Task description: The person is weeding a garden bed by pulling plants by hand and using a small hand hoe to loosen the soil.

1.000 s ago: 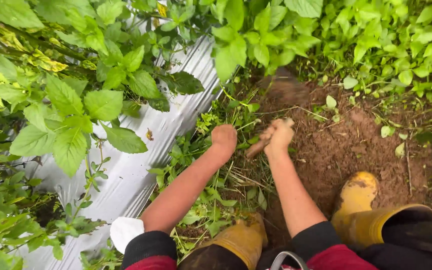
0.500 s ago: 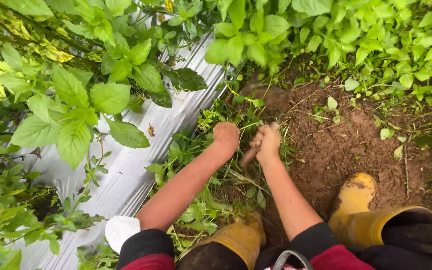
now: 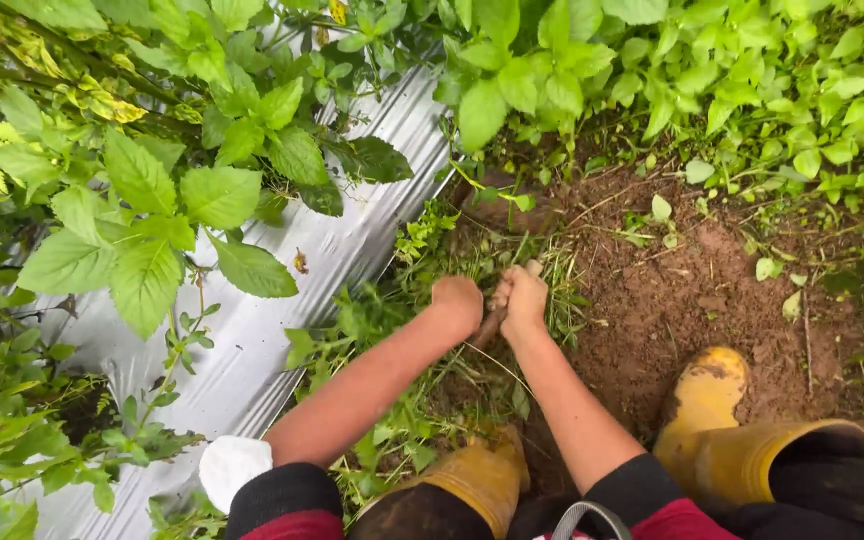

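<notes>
Muddy stick [image 3: 489, 325] sits gripped in your right hand [image 3: 524, 298]; your left hand [image 3: 457, 300], fisted in the weeds [image 3: 422, 290], has drawn back toward you beside it, soil [image 3: 692, 290] already bared.

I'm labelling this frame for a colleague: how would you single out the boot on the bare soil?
Start at the patch of bare brown soil right of the silver ground sheet. The yellow rubber boot stands at its lower edge; unlike the other boot, no weeds surround it.

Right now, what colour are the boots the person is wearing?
Yellow, smeared with brown mud. The boots show best in the head view, which is the only one.
</notes>
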